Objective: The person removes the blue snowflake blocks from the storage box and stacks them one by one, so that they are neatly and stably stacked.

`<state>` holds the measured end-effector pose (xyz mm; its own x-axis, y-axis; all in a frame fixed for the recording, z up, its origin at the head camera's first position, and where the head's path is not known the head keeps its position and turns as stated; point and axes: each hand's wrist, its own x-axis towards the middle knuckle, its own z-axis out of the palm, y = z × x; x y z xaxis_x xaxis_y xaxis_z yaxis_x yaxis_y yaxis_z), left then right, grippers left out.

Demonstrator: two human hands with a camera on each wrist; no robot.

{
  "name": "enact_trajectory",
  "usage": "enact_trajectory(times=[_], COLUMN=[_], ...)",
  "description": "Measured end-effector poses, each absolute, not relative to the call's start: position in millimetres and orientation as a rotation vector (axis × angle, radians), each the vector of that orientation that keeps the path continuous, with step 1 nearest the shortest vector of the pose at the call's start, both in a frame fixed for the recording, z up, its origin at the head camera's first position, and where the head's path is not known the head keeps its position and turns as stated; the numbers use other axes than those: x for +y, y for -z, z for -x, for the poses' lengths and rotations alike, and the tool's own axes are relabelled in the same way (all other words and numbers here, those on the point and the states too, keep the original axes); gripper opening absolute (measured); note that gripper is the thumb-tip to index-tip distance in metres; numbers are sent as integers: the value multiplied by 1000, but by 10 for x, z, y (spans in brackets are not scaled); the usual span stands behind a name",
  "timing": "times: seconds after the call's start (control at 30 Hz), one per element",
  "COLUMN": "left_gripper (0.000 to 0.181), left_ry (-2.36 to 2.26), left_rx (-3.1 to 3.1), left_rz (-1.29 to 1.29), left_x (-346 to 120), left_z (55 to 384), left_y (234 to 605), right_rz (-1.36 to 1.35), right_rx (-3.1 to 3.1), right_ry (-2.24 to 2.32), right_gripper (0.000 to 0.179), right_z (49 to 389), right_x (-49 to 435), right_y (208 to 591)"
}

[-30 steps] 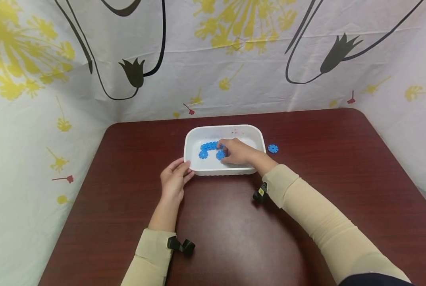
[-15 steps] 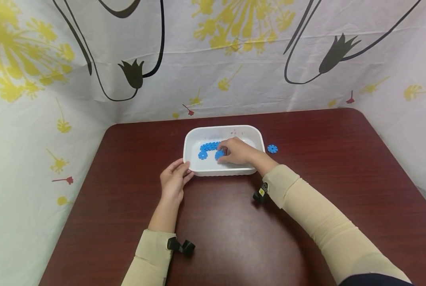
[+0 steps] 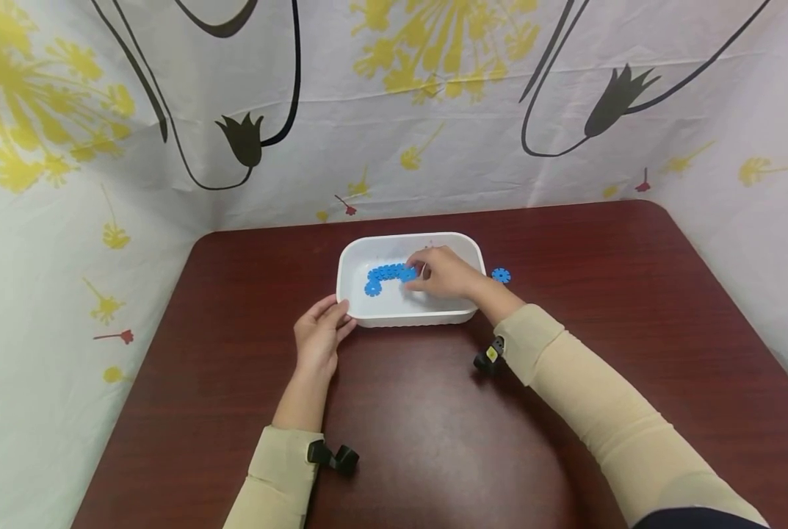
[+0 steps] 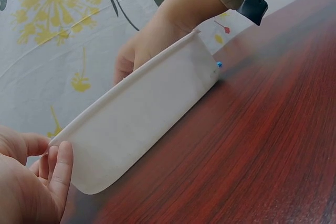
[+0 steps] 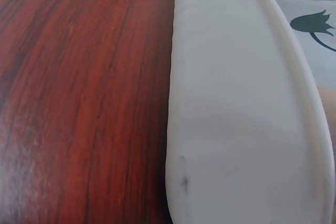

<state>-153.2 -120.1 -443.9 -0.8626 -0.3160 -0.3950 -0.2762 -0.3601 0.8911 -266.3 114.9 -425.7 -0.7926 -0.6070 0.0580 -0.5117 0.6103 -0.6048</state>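
Observation:
A white plastic tray point(image 3: 407, 321) rests on the table, with several blue notched discs point(image 3: 383, 272) lying in a curved, overlapping row inside. One more blue disc point(image 3: 372, 289) sits at the row's near left end. At the row's right end, my right hand point(image 3: 448, 273) reaches over the tray and pinches a blue disc point(image 3: 408, 275) between thumb and fingers. My left hand point(image 3: 317, 334) grips the tray's near left corner, thumb at the rim. In the left wrist view, fingers point(image 4: 62, 169) press the outer wall. The right wrist view shows mostly tray wall point(image 5: 236, 103); the right fingers are hidden there.
A loose blue disc point(image 3: 501, 275) lies on the dark red wooden table point(image 3: 433, 411), just right of the tray. A white curtain with flower prints point(image 3: 394, 147) hangs behind the table. Small black wrist cameras point(image 3: 334, 457) sit at both cuffs.
The pinched disc has moved away from the near side of the tray, up to the row's right end. My right hand shifted with it. The left hand keeps its grip on the tray.

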Motion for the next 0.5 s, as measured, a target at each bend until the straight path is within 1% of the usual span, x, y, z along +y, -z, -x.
enact_trajectory(times=[0.5], left_gripper=[34], left_ry=[2445], left_rx=[-1736], left_rz=[-802], left_x=[-1197], left_z=[1524], left_y=[4435], right_rz=[918], right_rx=[2764], right_ry=[1038], right_gripper=[34], right_z=[2670], right_x=[1373], right_y=[4171])
